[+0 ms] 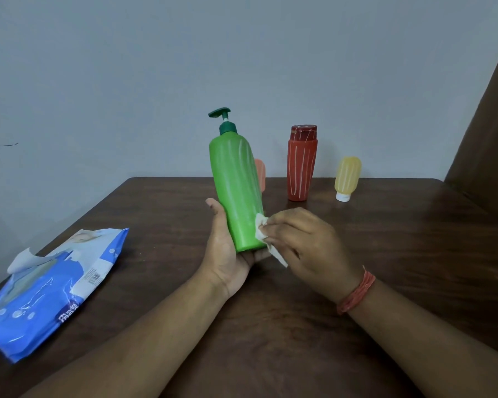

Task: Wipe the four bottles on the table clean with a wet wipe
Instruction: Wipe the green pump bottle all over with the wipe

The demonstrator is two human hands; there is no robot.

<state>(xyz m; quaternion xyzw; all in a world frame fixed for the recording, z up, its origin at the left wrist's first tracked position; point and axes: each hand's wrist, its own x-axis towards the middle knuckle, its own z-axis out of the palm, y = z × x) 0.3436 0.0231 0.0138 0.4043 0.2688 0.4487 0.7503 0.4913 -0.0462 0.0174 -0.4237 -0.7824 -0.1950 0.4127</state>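
The left hand point(227, 251) grips a tall green plastic pump bottle point(237, 193), lifted and tilted. The right hand point(305, 242) pinches a white wet wipe point(263, 234) against its lower side; white streaks above likely need upward strokes next.

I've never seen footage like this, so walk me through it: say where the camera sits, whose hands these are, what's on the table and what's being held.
There is one picture, from a camera worn on a person's head, looking down at their own bare hands. No machine is involved. The left hand holds a green pump bottle from below, tilted. The right hand pinches a wet wipe against its lower side. On the brown table stand a red bottle, a yellow bottle resting on its cap, and an orange bottle mostly hidden behind the green one. A blue wipes pack lies at left.
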